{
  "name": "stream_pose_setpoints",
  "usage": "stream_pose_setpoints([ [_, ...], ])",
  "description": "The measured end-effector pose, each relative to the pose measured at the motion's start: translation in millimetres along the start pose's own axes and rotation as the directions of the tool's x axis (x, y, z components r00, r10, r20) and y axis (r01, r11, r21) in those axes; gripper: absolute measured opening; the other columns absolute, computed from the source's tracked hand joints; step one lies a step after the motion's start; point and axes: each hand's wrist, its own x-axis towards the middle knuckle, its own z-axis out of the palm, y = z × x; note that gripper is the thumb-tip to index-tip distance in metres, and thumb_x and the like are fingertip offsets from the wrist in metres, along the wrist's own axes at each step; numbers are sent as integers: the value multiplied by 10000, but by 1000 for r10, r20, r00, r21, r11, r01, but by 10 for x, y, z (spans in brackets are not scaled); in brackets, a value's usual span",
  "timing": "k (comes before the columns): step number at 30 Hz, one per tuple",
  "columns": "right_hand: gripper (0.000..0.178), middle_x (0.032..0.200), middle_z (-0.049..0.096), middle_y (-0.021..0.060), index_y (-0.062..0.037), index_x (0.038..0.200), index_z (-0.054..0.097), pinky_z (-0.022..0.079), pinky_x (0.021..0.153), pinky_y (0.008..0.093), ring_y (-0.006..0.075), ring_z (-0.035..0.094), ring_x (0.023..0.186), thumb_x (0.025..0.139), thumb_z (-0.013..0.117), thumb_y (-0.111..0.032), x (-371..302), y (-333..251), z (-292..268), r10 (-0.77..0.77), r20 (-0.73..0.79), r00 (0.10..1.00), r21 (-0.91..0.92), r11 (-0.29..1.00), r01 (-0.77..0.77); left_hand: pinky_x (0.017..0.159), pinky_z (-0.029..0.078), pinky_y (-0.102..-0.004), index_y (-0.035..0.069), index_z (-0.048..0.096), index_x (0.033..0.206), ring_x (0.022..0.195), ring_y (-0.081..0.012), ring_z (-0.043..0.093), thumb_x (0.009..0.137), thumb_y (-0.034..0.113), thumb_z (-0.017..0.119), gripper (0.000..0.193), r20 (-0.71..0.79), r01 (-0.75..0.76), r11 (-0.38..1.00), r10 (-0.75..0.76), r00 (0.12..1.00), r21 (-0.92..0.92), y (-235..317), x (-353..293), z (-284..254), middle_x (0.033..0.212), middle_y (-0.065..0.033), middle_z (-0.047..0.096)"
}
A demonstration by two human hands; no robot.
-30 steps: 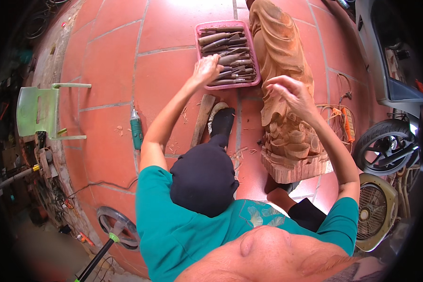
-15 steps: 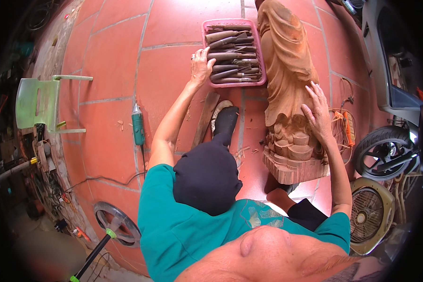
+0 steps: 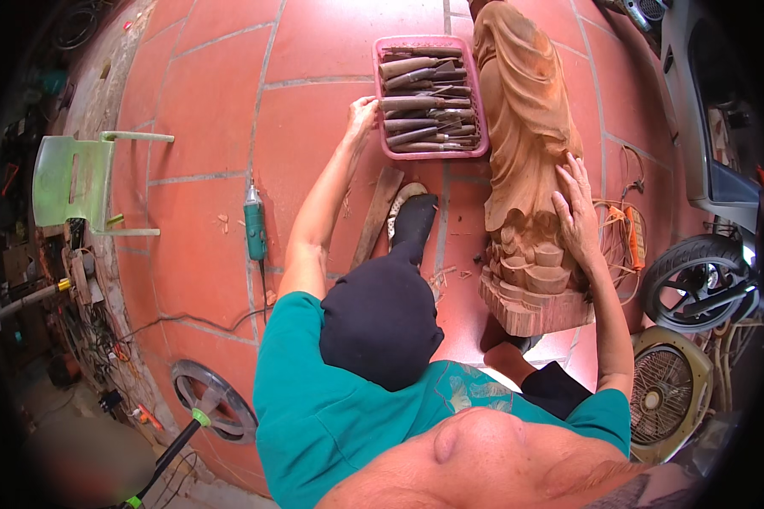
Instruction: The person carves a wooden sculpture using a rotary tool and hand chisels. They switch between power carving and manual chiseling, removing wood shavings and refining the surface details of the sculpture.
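Carving (image 3: pixel 526 161) on red tiles, tray (image 3: pixel 380 93) beside it.

Wooden carving lies along the floor, its base toward the person; the right hand (image 3: pixel 575 212) rests flat on its lower part, fingers spread. Just left, touching it, sits the pink tray of chisels (image 3: pixel 424 106). The left hand (image 3: pixel 362 114) grips the tray's left rim, fingers curled over it. A green grinder (image 3: pixel 255 231) lies well apart, farther left.

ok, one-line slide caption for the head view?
Seated person's left hand at the pink chisel tray, right hand resting on the wooden statue lying on red tiles.
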Motion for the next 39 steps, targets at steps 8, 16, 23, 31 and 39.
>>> stream_pose_setpoints([
  [8, 414, 1563, 339, 143, -14, 1358, 519, 220, 1202, 434, 325, 228, 1489, 985, 521, -195, 19, -26, -3, 31, 12, 999, -4, 1000, -31, 588, 532, -337, 23, 619, 1148, 680, -176, 647, 940, 159, 645, 251, -29, 81, 981, -87, 996, -177, -61, 99, -5, 908, -86, 694],
  [16, 412, 1567, 339, 130, -40, 1367, 523, 222, 1201, 429, 317, 236, 1488, 983, 530, -189, 9, -2, 11, 53, 18, 998, 15, 998, -53, 699, 562, -357, -27, 617, 1150, 791, -201, 670, 959, 94, 577, 229, 138, 119, 940, -77, 987, -320, -102, 85, -92, 968, -102, 705],
  [23, 412, 1569, 340, 125, -45, 1374, 522, 225, 1200, 422, 310, 243, 1486, 979, 532, -163, 19, -50, -18, 68, 26, 997, 11, 998, -68, 737, 550, -343, -2, 675, 1076, 821, -183, 659, 940, 105, 604, 187, 227, 166, 887, -71, 971, -431, -47, -10, -199, 950, -96, 707],
  [31, 426, 1576, 332, 121, -33, 1386, 505, 220, 1200, 414, 306, 243, 1487, 979, 522, -156, 34, -92, -31, 92, 44, 995, 0, 996, -93, 775, 550, -331, -16, 685, 1036, 861, -175, 658, 928, 131, 639, 188, 90, 174, 891, -150, 985, -420, 44, -309, -897, 960, -95, 704],
  [39, 425, 1581, 325, 113, -45, 1399, 494, 200, 1207, 421, 297, 234, 1489, 993, 507, -167, 17, -48, 4, 105, 48, 993, -10, 994, -104, 603, 562, -318, 56, 692, 922, 701, -149, 659, 914, 162, 664, 110, -138, 25, 914, -88, 986, -404, -75, -655, -1804, 795, -53, 692],
])
